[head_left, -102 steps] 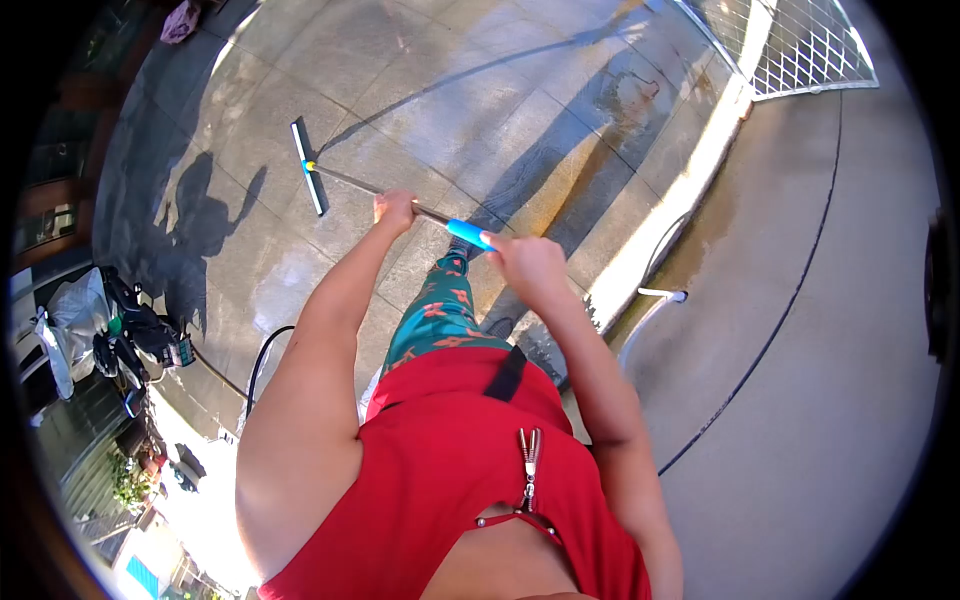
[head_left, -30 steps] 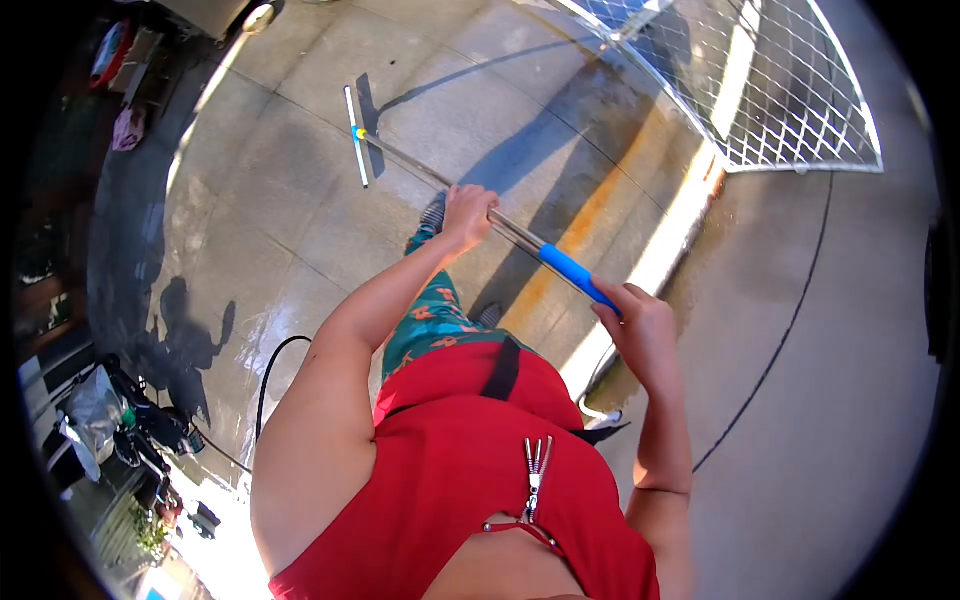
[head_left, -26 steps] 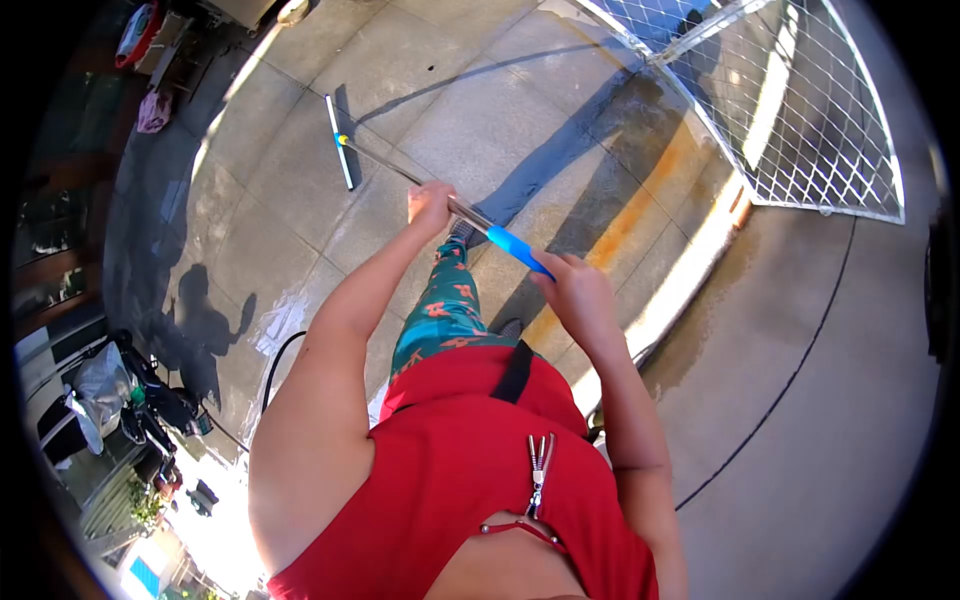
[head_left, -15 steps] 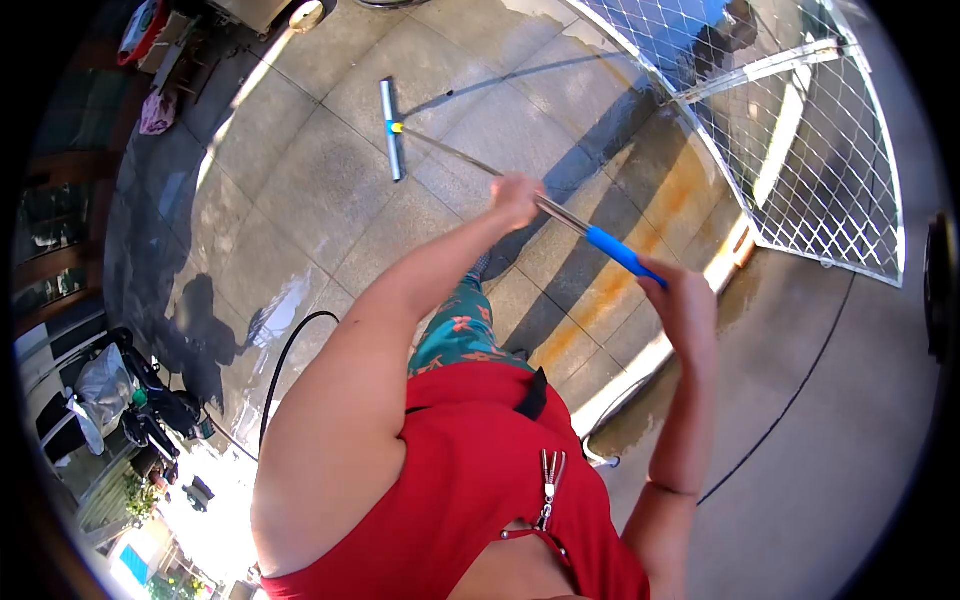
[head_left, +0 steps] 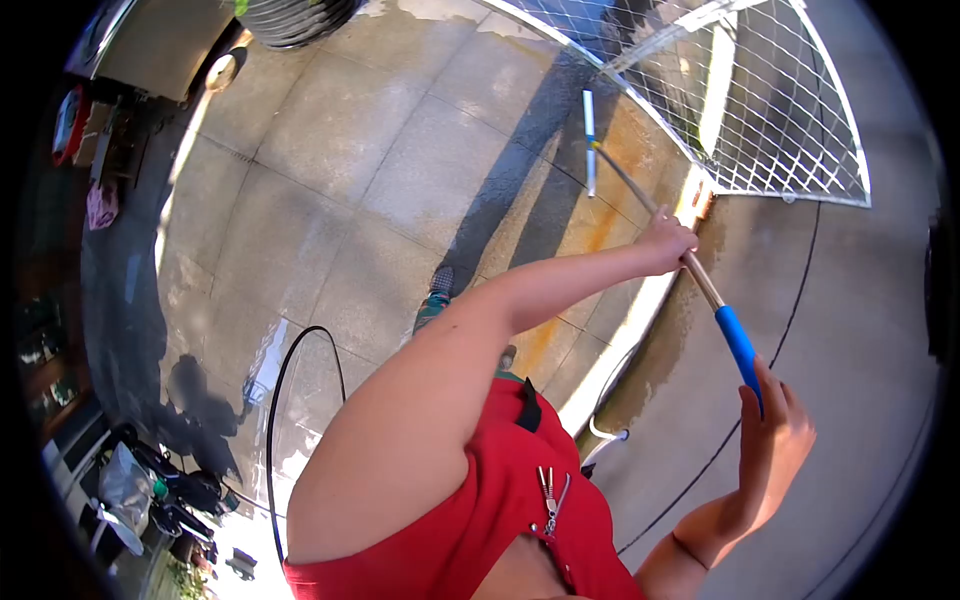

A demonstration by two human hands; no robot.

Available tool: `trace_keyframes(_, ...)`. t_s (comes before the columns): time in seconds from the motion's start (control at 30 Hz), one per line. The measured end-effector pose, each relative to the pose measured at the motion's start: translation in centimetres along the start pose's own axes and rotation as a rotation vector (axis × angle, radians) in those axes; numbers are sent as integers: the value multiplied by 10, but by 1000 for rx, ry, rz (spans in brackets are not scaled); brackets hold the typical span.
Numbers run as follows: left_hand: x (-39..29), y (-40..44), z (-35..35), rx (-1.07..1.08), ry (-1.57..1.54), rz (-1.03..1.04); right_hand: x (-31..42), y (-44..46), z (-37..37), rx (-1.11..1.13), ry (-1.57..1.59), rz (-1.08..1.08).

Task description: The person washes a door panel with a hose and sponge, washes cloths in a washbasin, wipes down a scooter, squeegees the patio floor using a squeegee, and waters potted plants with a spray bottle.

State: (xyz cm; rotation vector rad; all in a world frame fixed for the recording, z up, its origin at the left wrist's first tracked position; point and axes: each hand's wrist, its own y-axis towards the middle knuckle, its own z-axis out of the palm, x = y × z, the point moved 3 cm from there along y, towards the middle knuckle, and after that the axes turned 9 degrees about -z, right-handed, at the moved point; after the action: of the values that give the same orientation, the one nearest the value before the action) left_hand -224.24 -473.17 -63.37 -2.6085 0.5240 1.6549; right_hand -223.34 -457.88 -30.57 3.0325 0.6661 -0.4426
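Observation:
A floor squeegee with a long metal pole (head_left: 705, 282) stretches from me toward the netted frame. My left hand (head_left: 667, 243) is closed around the middle of the pole. The blue grip (head_left: 738, 345) at its near end meets my right hand (head_left: 780, 430), whose thumb and fairly straight fingers lie around it; the very end of the grip is hidden in the palm. The narrow pale blade (head_left: 590, 145), with a yellow and blue joint, is over the rust-stained paving near the netted frame.
A white-framed net panel (head_left: 770, 110) stands at upper right beside a low ledge. A black hose (head_left: 272, 430) loops at my left, and a dark cable (head_left: 790, 320) crosses the concrete at right. A ribbed round container (head_left: 295, 22) stands at the top.
The squeegee blade has swung right across the paving, toward the netted frame. Both hands have moved right with the pole, the right one also toward me. My view has shifted.

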Motion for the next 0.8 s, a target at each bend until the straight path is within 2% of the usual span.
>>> trace_keyframes(0.1,9,-59,-19,49,95,-76,-25,-28,2,68,232,73)
trace_keyframes(0.17,31,-106,-37,-15,164,-102,-30,-31,29,118,457,110)
trace_keyframes(0.2,50,-132,-40,-126,220,-125,-31,-29,48,173,521,106)
trace_keyframes(0.27,79,-171,-56,-70,261,-262,-24,-21,88,223,636,77)
trace_keyframes(0.33,96,-197,-64,-116,268,-318,-10,-15,116,229,732,38)
trace_keyframes(0.4,105,-205,-64,-98,272,-361,-9,-17,119,234,722,44)
trace_keyframes(0.47,89,-191,-49,-99,216,-306,-20,-27,111,183,701,31)
trace_keyframes(0.53,61,-165,-23,-87,95,-232,-32,-39,77,234,570,188)
trace_keyframes(0.57,51,-151,-2,-82,52,-173,-40,-49,67,197,480,200)
trace_keyframes(0.63,38,-120,41,37,-49,-107,-46,-72,61,179,444,208)
trace_keyframes(0.7,27,-93,75,340,-22,-93,-40,-86,54,150,386,158)
trace_keyframes(0.8,-13,-84,99,608,-112,110,-24,-103,40,298,316,311)
